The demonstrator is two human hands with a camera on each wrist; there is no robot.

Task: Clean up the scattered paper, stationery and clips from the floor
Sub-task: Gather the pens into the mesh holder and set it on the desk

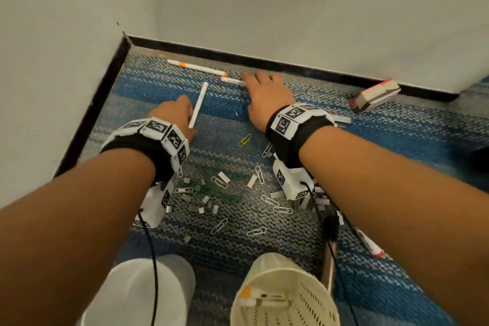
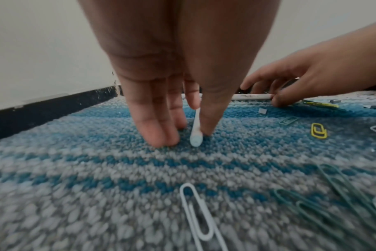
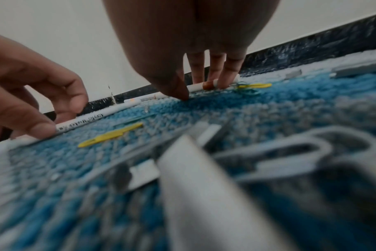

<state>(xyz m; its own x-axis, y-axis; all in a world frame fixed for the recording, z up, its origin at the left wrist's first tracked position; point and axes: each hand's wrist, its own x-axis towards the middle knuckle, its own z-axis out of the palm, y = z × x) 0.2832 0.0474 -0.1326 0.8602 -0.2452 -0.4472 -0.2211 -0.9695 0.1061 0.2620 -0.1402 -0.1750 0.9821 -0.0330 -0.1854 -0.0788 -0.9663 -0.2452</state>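
Observation:
On the blue-grey carpet my left hand (image 1: 185, 114) pinches a plain white marker (image 1: 199, 103) between thumb and fingers; its near end (image 2: 195, 134) still touches the carpet by the fingertips (image 2: 165, 139). My right hand (image 1: 251, 79) reaches to the baseboard, and its thumb and fingers (image 3: 222, 83) close round an orange-capped marker (image 3: 204, 85) lying on the floor (image 1: 232, 81). A third white marker with an orange band (image 1: 197, 67) lies free along the wall. Several paper clips and staple strips (image 1: 225, 193) are scattered between my forearms, among them a yellow clip (image 1: 244, 139).
A cream perforated basket (image 1: 285, 296) holding markers stands near me, with a white cup (image 1: 148, 294) to its left. A red and white box (image 1: 375, 96) lies by the black baseboard (image 1: 264, 61). Another marker (image 1: 373, 246) lies under my right forearm. Walls close the corner at left and back.

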